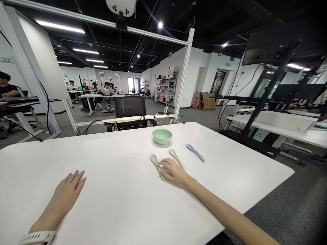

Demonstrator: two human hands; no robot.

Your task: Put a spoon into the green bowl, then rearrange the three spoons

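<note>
My right hand (175, 173) rests on the white table (114, 204) with its fingers on the handle of a green spoon (156, 163). A beige spoon (176, 157) lies just right of my fingertips and a blue spoon (195, 152) further right. A green bowl (162, 135) stands behind the spoons. My left hand (66, 194) lies flat on the table at the left, fingers stretched out, holding nothing; a white band is on its wrist.
A black office chair (130, 110) stands behind the table's far edge. A metal frame post (184, 75) rises at the back. Desks with monitor stands are at the right (276, 119). Several people sit at desks in the background.
</note>
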